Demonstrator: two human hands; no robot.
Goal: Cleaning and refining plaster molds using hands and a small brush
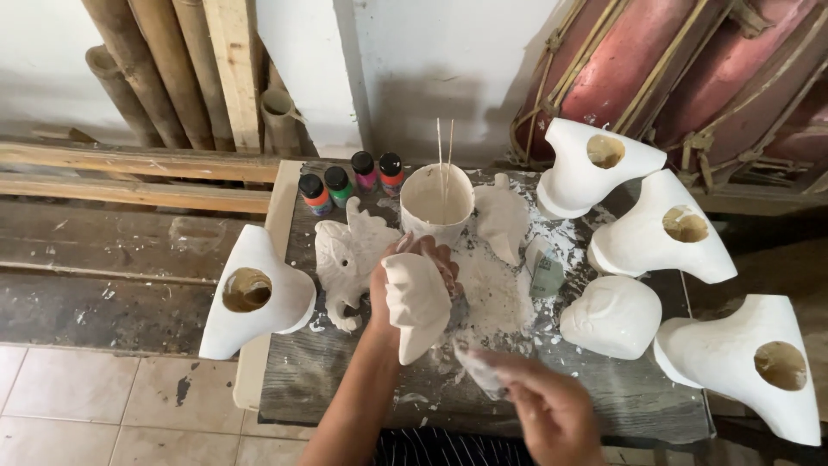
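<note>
Over the dusty grey work board (345,380), two bare hands handle an unpainted white plaster figure.

Head view: the left hand (398,285) holds the white figure (416,302) up off the board, fingers (440,259) curled and pressed around its upper back, so the piece hangs below them with its narrow end pointing down, seemingly to turn a face toward the other hand. The right hand (548,406) sits below and to the right, fingers pinched on a small pale scrap (479,369), probably sanding paper, its edge just beside the figure's tip; whether they touch I cannot tell. Beyond the left fingers stand a white cup with thin sticks (437,203), small paint bottles (349,183) and other white casts (612,315).
</note>
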